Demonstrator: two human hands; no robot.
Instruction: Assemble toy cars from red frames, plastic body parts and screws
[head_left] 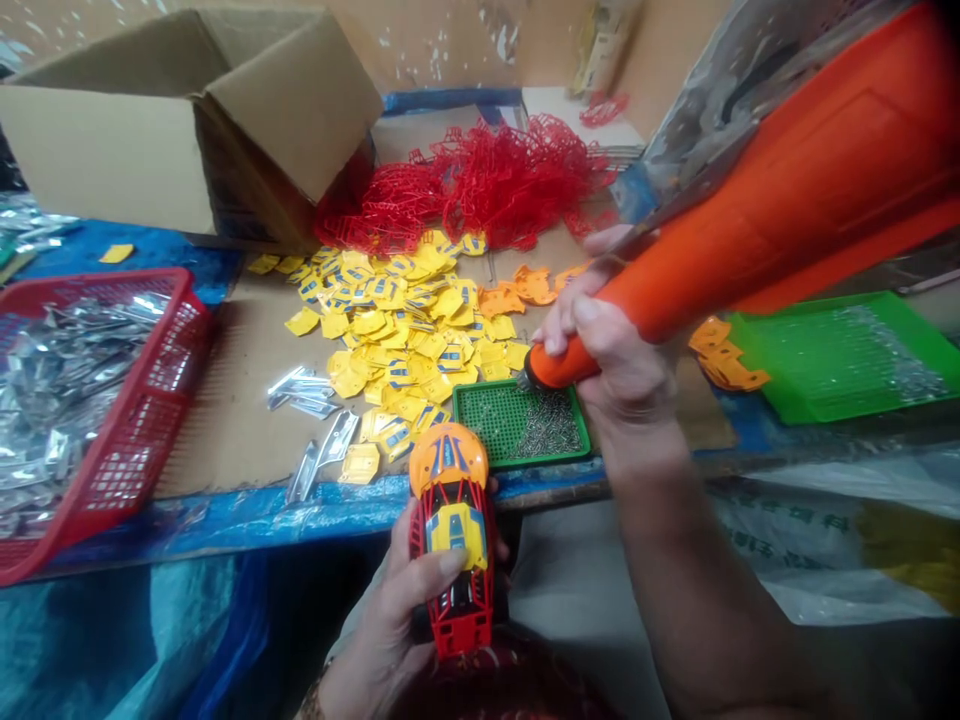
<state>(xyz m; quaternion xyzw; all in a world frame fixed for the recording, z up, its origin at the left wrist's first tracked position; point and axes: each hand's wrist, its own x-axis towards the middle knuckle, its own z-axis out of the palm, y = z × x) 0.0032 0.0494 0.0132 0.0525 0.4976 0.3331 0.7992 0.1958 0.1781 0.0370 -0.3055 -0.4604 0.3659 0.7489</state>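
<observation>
My left hand grips a toy car body with a red frame, a yellow centre panel and an orange nose, held upright near the bench's front edge. My right hand is wrapped around a large orange electric screwdriver. Its bit points down and left, above a small green tray of screws. A heap of yellow plastic parts lies left of the tray, with orange parts beyond it. A tangle of red plastic frames sits behind.
A red plastic basket of silver parts stands at the left, with loose silver parts nearby. An open cardboard box stands at the back left. A larger green tray lies at the right, beside orange parts.
</observation>
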